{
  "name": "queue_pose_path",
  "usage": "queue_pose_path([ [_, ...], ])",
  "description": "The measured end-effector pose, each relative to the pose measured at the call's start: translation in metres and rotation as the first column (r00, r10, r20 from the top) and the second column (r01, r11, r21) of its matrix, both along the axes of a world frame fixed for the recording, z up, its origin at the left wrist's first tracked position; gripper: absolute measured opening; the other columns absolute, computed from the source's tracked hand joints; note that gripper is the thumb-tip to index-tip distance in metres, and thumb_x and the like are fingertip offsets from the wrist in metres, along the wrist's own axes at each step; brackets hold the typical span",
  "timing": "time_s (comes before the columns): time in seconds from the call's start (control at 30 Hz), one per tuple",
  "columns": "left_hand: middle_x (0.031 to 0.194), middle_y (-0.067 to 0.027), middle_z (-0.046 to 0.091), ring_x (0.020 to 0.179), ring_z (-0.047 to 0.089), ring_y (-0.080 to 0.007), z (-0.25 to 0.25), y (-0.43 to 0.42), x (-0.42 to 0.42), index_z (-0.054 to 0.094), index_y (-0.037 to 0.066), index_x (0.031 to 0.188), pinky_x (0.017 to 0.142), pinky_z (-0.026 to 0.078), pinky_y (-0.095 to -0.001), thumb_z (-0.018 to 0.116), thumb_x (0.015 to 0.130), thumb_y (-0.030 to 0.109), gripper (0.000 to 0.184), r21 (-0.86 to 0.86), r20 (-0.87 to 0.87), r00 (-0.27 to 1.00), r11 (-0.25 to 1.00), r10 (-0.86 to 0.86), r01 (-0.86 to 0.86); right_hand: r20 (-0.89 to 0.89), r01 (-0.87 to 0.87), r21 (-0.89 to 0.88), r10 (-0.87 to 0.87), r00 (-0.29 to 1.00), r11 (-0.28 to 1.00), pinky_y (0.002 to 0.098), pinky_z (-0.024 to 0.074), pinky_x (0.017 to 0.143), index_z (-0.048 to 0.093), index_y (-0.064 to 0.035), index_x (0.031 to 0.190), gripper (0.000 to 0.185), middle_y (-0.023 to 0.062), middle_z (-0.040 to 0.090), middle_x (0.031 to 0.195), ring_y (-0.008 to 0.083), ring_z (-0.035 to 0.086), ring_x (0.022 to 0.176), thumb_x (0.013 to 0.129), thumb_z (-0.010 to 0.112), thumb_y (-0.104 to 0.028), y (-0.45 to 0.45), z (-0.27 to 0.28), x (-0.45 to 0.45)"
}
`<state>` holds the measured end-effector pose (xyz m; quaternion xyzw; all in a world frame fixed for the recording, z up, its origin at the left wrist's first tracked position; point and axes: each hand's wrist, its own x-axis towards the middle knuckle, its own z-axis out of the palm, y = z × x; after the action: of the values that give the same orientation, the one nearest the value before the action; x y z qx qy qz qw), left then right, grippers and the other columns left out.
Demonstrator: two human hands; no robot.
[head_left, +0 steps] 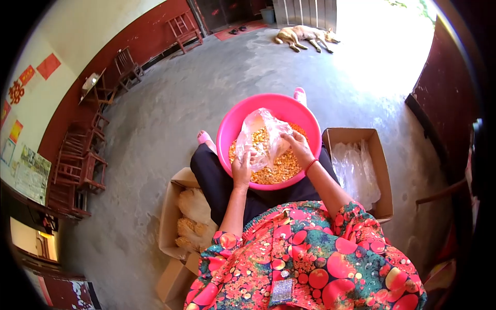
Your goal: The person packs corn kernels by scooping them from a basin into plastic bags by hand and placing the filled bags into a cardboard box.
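Observation:
A pink basin [226,129] rests on my lap, holding orange-yellow kernels [279,173] that look like corn. Over them, a clear plastic bag [256,121] is stretched between both hands with its mouth spread. My left hand [242,164] is closed on the bag's near left edge. At the right side of the bag, my right hand [298,145] pinches its rim between thumb and fingers. Whether any kernels are inside the bag, I cannot tell, because they show through the thin plastic.
On my right stands a cardboard box [385,170] with more clear plastic bags [356,170]. To my left another cardboard box [166,222] holds filled bags [195,219]. A dog [305,36] lies on the concrete floor ahead. Wooden chairs [77,165] line the left wall.

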<state>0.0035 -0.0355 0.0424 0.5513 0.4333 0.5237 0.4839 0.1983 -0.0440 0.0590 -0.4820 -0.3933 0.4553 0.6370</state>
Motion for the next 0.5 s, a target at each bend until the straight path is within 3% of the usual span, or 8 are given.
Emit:
queue_pose_path([
  [0.1,0.076,-0.0058,0.058,0.069,0.053,-0.0121,0.003,0.004,-0.002,0.058,0.0,0.078,0.065,0.042,-0.0242,0.047,0.081,0.014,0.017,-0.131,0.27,0.958,0.99,0.092,-0.059,-0.132,-0.141,0.11,0.155,0.979,0.984,0.0233,0.0411,0.072,0.055,-0.0004,0.091,0.023,0.0038,0.057,0.082,0.01,0.053,0.078,0.081,0.048,-0.02,-0.008,0.047,0.003],
  [0.23,0.073,-0.005,0.056,0.07,0.053,-0.014,0.031,0.009,-0.015,0.057,0.002,0.076,0.065,0.043,-0.0263,0.054,0.076,0.012,0.011,-0.245,0.432,0.888,0.968,0.16,-0.055,-0.243,-0.179,0.295,0.255,0.936,0.938,0.0181,0.0385,0.061,0.055,-0.0019,0.086,0.018,0.0001,0.05,0.068,0.0062,0.047,0.062,0.083,0.045,-0.016,-0.005,0.099,0.014],
  [0.33,0.07,0.0002,0.053,0.067,0.048,-0.0079,0.068,0.017,-0.025,0.057,0.006,0.076,0.061,0.039,-0.021,0.054,0.075,0.013,0.008,-0.169,0.413,0.899,0.982,0.146,-0.082,-0.134,-0.267,0.3,0.318,0.939,0.916,0.0171,0.0374,0.066,0.054,-0.0015,0.094,0.021,-0.0007,0.051,0.071,0.0057,0.047,0.066,0.082,0.046,-0.017,-0.005,0.117,0.021],
  [0.37,0.07,0.002,0.051,0.067,0.045,-0.005,0.082,0.021,-0.028,0.054,0.01,0.073,0.059,0.036,-0.0192,0.054,0.075,0.014,0.004,-0.224,0.43,0.892,0.974,0.138,-0.043,-0.14,-0.264,0.307,0.318,0.938,0.914,0.0171,0.0374,0.066,0.054,-0.0015,0.094,0.021,-0.0007,0.051,0.071,0.0057,0.047,0.066,0.082,0.046,-0.017,-0.006,0.123,0.019],
  [0.4,0.069,0.0027,0.052,0.067,0.046,-0.004,0.096,0.026,-0.026,0.051,0.013,0.067,0.059,0.036,-0.0178,0.054,0.076,0.014,0.009,-0.161,0.422,0.897,0.984,0.135,-0.072,-0.116,-0.267,0.305,0.313,0.943,0.914,0.018,0.0381,0.067,0.052,-0.0009,0.099,0.023,-0.0006,0.051,0.073,0.0058,0.047,0.069,0.082,0.047,-0.015,-0.007,0.127,0.014],
  [0.5,0.072,0.0035,0.054,0.068,0.047,-0.0039,0.135,0.044,-0.019,0.055,0.012,0.073,0.062,0.036,-0.0184,0.052,0.077,0.013,0.005,-0.155,0.465,0.883,0.988,0.062,0.012,-0.063,-0.264,0.324,0.299,0.952,0.909,0.019,0.0383,0.071,0.049,-0.0007,0.108,0.031,0.0,0.052,0.079,0.0065,0.049,0.074,0.08,0.049,-0.015,-0.003,0.143,0.011],
])
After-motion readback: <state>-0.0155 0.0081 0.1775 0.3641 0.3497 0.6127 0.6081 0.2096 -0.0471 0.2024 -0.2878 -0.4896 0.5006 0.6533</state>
